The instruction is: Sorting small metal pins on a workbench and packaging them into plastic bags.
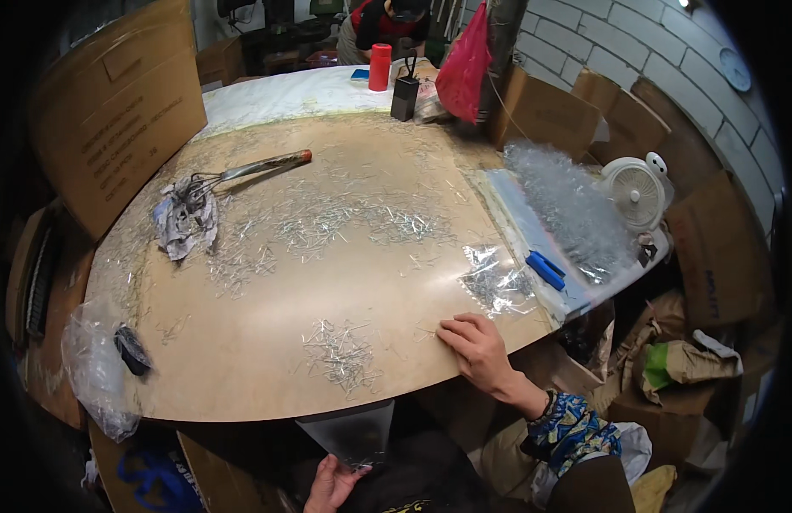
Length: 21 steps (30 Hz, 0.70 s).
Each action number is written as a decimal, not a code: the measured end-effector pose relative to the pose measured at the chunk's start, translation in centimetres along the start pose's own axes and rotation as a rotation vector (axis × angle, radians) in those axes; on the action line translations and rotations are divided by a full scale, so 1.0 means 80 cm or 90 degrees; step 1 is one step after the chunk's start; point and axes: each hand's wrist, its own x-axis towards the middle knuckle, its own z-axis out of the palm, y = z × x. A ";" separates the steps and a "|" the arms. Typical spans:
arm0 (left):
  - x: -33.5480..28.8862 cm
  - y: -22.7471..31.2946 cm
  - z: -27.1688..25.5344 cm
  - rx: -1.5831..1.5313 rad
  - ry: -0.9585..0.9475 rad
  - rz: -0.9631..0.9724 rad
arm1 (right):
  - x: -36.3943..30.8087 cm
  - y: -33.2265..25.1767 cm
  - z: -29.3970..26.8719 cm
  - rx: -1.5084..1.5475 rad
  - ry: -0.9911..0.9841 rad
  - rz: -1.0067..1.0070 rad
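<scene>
Left hand (330, 486) grips clear bag (351, 432) below table (233, 363), near side; right hand (479, 349) rests loosely on table, grasp unclear. Metal pins (340, 355) lie on table. Best keep bag mouth spread.

At ten o'clock, a big brown carton (118, 111) carries several lines of dark printed capital letters, and a short number stands in one line. At three o'clock, another cardboard box (719, 244) bears larger dark letters, which run downward on its side. At two o'clock, the round wall clock (736, 69) has a dial, but its markings are too small for reading.
</scene>
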 end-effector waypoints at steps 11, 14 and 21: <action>0.002 0.004 0.006 -0.070 -0.020 0.013 | 0.000 -0.024 -0.003 -0.096 -0.085 -0.066; 0.002 0.006 0.007 -0.085 -0.021 0.009 | 0.016 -0.045 0.002 -0.075 -0.120 -0.127; 0.000 0.007 0.006 -0.024 -0.002 0.004 | 0.031 -0.056 0.014 -0.091 -0.142 -0.187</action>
